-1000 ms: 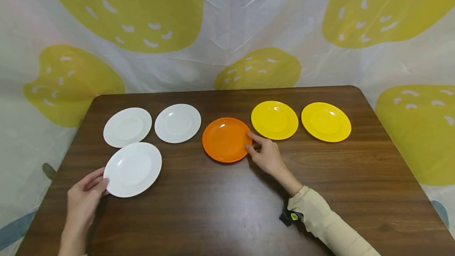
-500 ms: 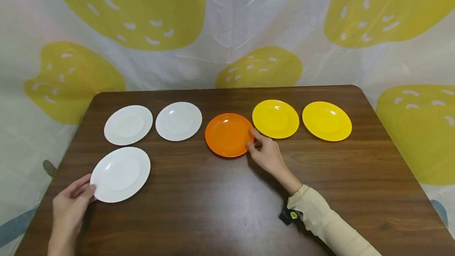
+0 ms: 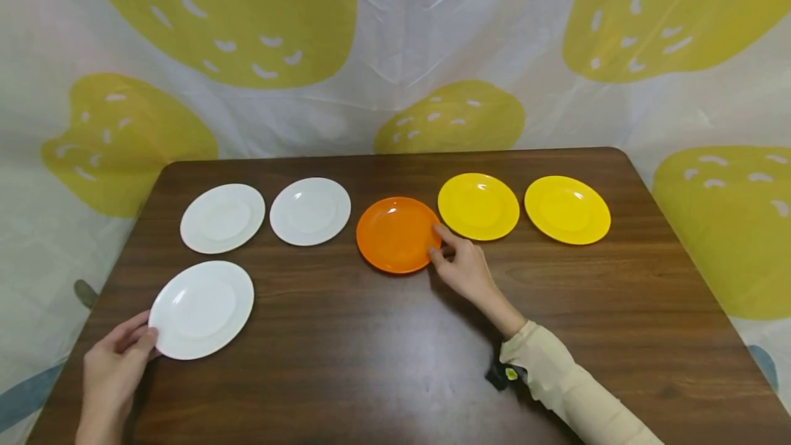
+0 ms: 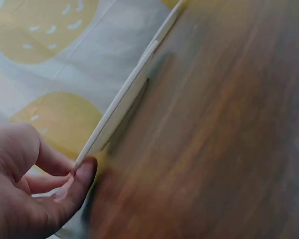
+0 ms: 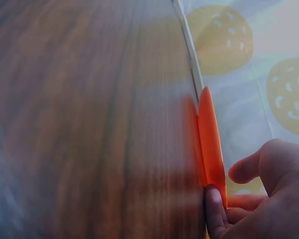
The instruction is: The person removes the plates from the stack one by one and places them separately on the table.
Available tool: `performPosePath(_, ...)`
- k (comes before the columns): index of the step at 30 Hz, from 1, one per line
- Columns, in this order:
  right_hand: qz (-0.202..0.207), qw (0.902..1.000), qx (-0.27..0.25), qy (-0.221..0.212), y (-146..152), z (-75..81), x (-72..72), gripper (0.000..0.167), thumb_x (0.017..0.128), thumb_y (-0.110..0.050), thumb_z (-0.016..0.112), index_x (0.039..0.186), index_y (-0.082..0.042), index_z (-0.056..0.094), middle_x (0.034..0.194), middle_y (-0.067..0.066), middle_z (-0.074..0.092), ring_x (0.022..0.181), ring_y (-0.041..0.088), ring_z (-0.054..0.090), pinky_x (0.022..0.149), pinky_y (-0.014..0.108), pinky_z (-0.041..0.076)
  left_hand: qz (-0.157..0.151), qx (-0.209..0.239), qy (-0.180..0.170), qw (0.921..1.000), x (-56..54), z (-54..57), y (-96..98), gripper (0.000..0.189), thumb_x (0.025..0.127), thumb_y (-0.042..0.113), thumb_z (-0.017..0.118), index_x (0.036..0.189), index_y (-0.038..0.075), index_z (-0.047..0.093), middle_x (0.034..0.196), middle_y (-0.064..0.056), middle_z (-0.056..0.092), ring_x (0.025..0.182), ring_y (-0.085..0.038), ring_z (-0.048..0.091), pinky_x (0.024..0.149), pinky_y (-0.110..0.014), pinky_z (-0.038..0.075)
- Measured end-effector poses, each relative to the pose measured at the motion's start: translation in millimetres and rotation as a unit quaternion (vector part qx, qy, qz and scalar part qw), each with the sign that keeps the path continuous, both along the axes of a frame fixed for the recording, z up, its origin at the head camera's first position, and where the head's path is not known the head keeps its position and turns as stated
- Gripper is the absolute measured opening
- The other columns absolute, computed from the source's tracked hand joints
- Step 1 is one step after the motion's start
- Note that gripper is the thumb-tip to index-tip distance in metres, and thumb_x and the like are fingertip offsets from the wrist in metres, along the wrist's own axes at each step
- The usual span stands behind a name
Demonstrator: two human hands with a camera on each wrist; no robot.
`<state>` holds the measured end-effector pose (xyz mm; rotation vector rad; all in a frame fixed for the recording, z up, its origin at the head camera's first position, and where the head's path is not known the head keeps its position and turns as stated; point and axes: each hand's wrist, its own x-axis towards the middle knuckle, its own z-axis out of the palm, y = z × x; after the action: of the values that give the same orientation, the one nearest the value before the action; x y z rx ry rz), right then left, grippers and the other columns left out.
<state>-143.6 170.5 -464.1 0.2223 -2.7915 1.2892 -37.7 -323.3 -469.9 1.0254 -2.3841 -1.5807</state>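
Observation:
My left hand [image 3: 114,366] pinches the left rim of a white plate [image 3: 202,309] near the table's left side. The left wrist view shows this plate [image 4: 122,102] edge-on, gripped between thumb and fingers. With thumb and fingers at its right rim, my right hand [image 3: 463,268] holds an orange plate [image 3: 397,235] at the middle of the table. Seen edge-on in the right wrist view, the orange plate [image 5: 212,144] lies close to the tabletop; I cannot tell whether it touches it all along.
Two more white plates, one at the far left [image 3: 222,218] and one beside it [image 3: 310,211], lie on the brown wooden table [image 3: 395,356]. A yellow plate [image 3: 478,206] and another yellow plate [image 3: 567,210] lie at the back right. Behind hangs a fruit-patterned cloth [image 3: 432,33].
My left hand has carried the white plate left and toward me, apart from the far-left plate. The orange plate has shifted slightly away and right, then stayed with my right hand.

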Motion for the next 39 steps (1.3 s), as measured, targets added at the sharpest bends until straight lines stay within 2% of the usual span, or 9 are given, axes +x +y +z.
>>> performPosePath(4,0.000,1.0000,-0.002,-0.001,0,-0.9,0.7,0.051,0.094,-0.016,0.066,0.142,-0.002,0.058,0.098,0.016,0.078,0.082,0.024,0.073,0.063,0.026,0.054,-0.005,-0.050,-0.026,0.9984,0.7,3.9,2.7,0.046,0.100,0.018,0.054,0.139,-0.007,0.057,0.073,0.030,0.052,0.068,0.015,0.052,0.062,-0.006,0.050)
performPosePath(8,-0.007,0.9999,-0.004,-0.008,0,-1.3,1.1,0.051,0.094,-0.018,0.066,0.142,-0.004,0.058,0.098,0.015,0.078,0.081,0.022,0.071,0.063,0.025,0.053,-0.024,-0.133,-0.067,0.9886,0.0,11.0,7.1,0.049,0.099,0.027,0.053,0.136,-0.004,0.060,0.093,0.000,0.070,0.070,0.011,0.045,0.060,-0.011,0.041)
performPosePath(11,-0.015,0.9998,-0.003,-0.013,-1,-0.4,0.5,0.051,0.094,-0.018,0.066,0.143,-0.005,0.058,0.097,0.014,0.077,0.078,0.020,0.069,0.062,0.024,0.051,-0.042,-0.171,-0.088,0.9804,-0.8,15.2,9.2,0.053,0.099,0.033,0.052,0.137,-0.003,0.059,0.122,-0.022,0.065,0.073,0.008,0.043,0.063,-0.017,0.038)
performPosePath(16,-0.008,0.9993,-0.007,-0.035,-1,3.9,-2.0,0.053,0.095,-0.018,0.065,0.145,-0.003,0.055,0.085,0.013,0.075,0.063,0.015,0.063,0.059,0.025,0.050,-0.054,-0.188,-0.094,0.9761,-1.6,17.5,12.7,0.053,0.099,0.033,0.051,0.137,-0.003,0.058,0.128,-0.024,0.063,0.079,0.000,0.047,0.067,-0.023,0.038)
performPosePath(22,0.018,0.9968,0.000,-0.077,3,14.8,-5.2,0.057,0.098,-0.021,0.062,0.149,0.000,0.047,0.062,0.007,0.069,0.050,0.012,0.061,0.056,0.024,0.049,-0.046,-0.211,-0.049,0.9752,-6.8,19.7,23.2,0.051,0.099,0.024,0.051,0.139,-0.007,0.054,0.131,-0.030,0.058,0.107,-0.035,0.058,0.073,-0.028,0.038)
performPosePath(25,0.027,0.9962,0.009,-0.082,6,19.5,-5.4,0.058,0.099,-0.023,0.061,0.151,-0.001,0.045,0.063,0.005,0.069,0.051,0.013,0.061,0.055,0.026,0.049,-0.045,-0.222,-0.016,0.9739,-10.0,22.4,30.3,0.050,0.099,0.021,0.052,0.140,-0.007,0.054,0.131,-0.029,0.057,0.113,-0.040,0.056,0.077,-0.028,0.037)
performPosePath(30,0.036,0.9975,0.022,-0.057,10,27.3,-5.1,0.055,0.098,-0.021,0.061,0.147,0.001,0.050,0.092,0.015,0.077,0.075,0.022,0.073,0.073,0.039,0.060,-0.062,-0.235,0.037,0.9692,-17.6,28.1,44.9,0.047,0.097,0.018,0.054,0.137,-0.008,0.056,0.128,-0.031,0.057,0.116,-0.044,0.054,0.089,-0.043,0.041)
performPosePath(34,0.044,0.9985,0.011,-0.030,13,34.4,-7.6,0.049,0.099,-0.018,0.061,0.142,0.003,0.054,0.120,0.022,0.072,0.100,0.031,0.074,0.090,0.048,0.059,-0.082,-0.240,0.068,0.9648,-26.5,34.8,60.5,0.046,0.097,0.018,0.055,0.136,-0.007,0.057,0.128,-0.033,0.057,0.117,-0.047,0.055,0.095,-0.055,0.044)
performPosePath(39,0.048,0.9988,-0.001,0.006,15,40.3,-10.1,0.039,0.099,-0.015,0.062,0.134,0.004,0.061,0.119,0.020,0.073,0.104,0.032,0.072,0.092,0.048,0.059,-0.128,-0.262,0.100,0.9515,-37.0,40.3,82.6,0.046,0.100,0.022,0.053,0.135,-0.008,0.056,0.130,-0.035,0.056,0.121,-0.051,0.052,0.100,-0.062,0.041)
